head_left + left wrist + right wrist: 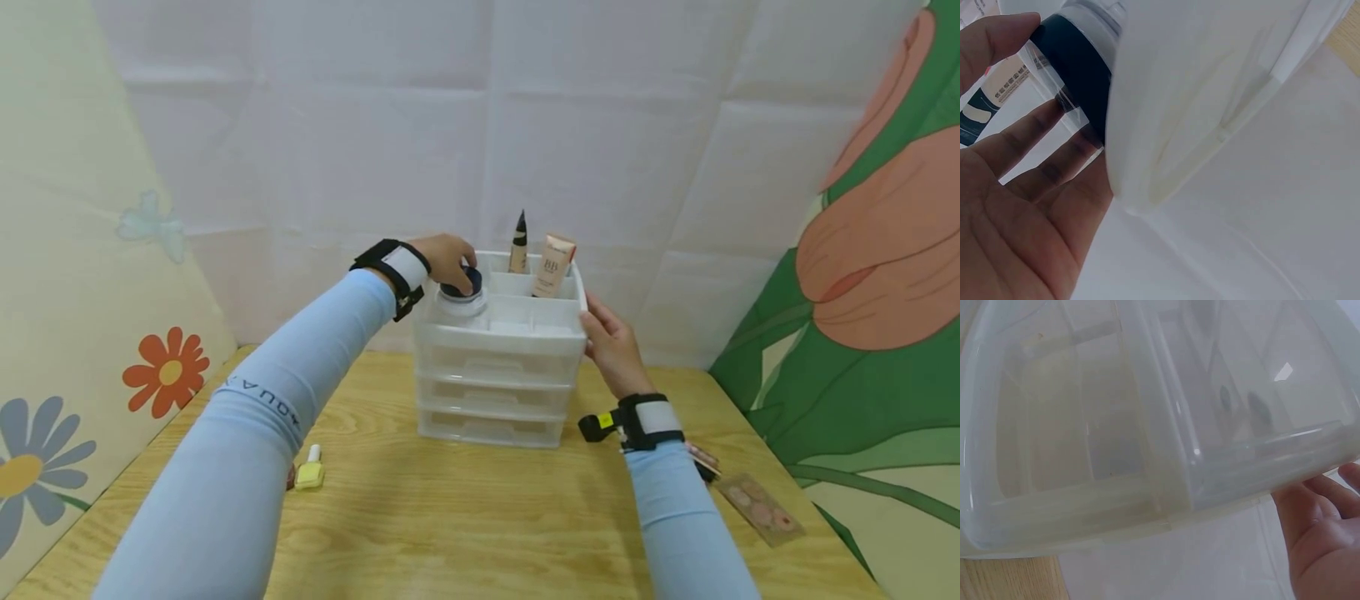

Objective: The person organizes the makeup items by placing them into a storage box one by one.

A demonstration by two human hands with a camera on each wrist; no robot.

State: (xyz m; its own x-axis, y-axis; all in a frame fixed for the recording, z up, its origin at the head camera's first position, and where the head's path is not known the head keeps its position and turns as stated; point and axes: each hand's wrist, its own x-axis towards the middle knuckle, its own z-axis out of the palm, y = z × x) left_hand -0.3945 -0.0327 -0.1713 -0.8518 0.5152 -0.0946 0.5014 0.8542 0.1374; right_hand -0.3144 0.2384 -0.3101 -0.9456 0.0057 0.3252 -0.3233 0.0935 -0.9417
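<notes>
A white, semi-clear drawer organizer point(491, 358) with several stacked drawers stands on the table. At its top left compartment, my left hand point(447, 260) grips a cosmetic jar point(461, 287) with a dark blue band, thumb on one side and fingers on the other. The left wrist view shows the jar point(1075, 65) close against the organizer's wall. My right hand point(617, 354) rests against the organizer's right side, its fingers partly hidden behind the edge. A pointed cosmetic tube point(518, 250) and a BB cream tube point(552, 268) stand in the top compartments.
A yellow nail polish bottle point(310, 471) stands on the wooden table point(450, 525) at the left, by my sleeve. Beside my right forearm lie a palette point(759, 507) and some small cosmetics point(703, 458). A white sheet point(375, 150) hangs behind the organizer.
</notes>
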